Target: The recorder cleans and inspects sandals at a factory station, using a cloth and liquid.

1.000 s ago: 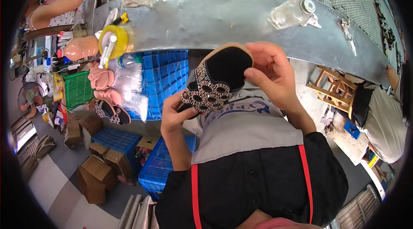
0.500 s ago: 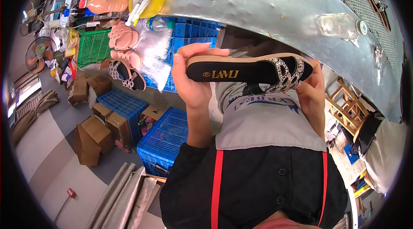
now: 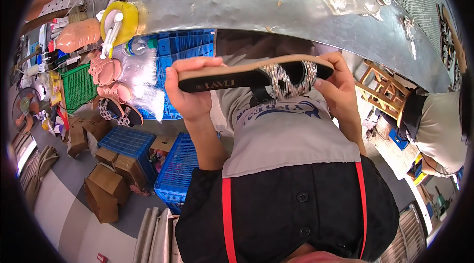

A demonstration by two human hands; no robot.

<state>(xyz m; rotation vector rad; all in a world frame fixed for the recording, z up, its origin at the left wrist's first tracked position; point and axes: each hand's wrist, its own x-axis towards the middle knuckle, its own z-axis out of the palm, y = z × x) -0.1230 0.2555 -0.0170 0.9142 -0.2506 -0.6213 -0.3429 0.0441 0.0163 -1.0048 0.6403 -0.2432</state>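
Observation:
A flat black sandal (image 3: 237,80) with a tan sole edge and sparkling rhinestone straps is held up between both my hands, above my grey apron. My left hand (image 3: 190,92) grips its heel end, fingers along the tan edge and thumb low. At the toe end, my right hand (image 3: 335,82) pinches the sole beside the strap. The sandal lies sideways, its insole facing me and slightly tilted up toward the toe. Part of the straps' far side is hidden.
A metal worktable (image 3: 237,1) spans the far side, with a clear bottle (image 3: 355,0) and a yellow tape roll (image 3: 129,22). Pink sandals (image 3: 103,68) and plastic bags lie left, near a blue crate (image 3: 185,48). Cardboard boxes (image 3: 104,189) stand on the floor; a wooden stool (image 3: 382,90) and another person are right.
The view has shifted, so the bench things appear elsewhere. The sandal has tilted, its toe end higher and its tan sole edge showing more. Both hands keep their hold.

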